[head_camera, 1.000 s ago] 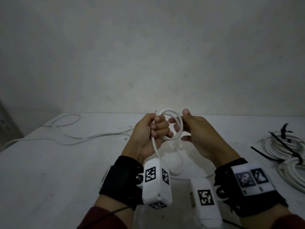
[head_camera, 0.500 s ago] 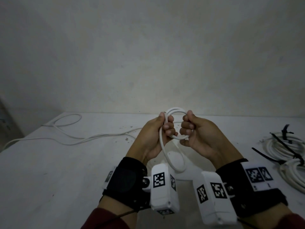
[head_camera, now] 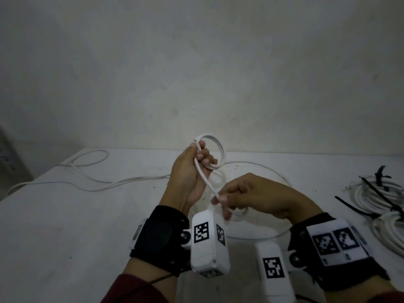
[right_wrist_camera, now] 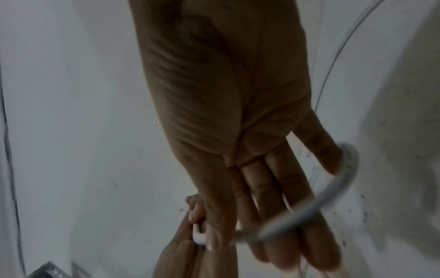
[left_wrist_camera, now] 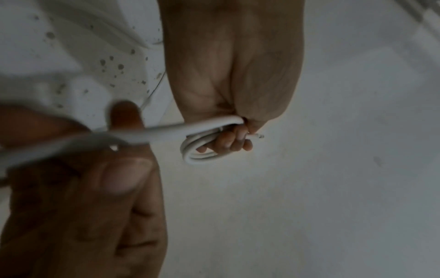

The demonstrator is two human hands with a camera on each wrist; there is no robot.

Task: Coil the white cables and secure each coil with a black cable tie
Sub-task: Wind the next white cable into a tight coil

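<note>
Coiling in progress: loose white cable trails across the table at left, uncoiled. Left hand fingers curled around a small coil, two or so loops, raised above the table. Right hand pinches the next stretch, feeding it. Finished coils with black ties sit far right.

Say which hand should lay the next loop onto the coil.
Right, probably. The left hand already grips the small coil and must hold it; the right hand pinches the loose cable just below, free to swing it round.
</note>
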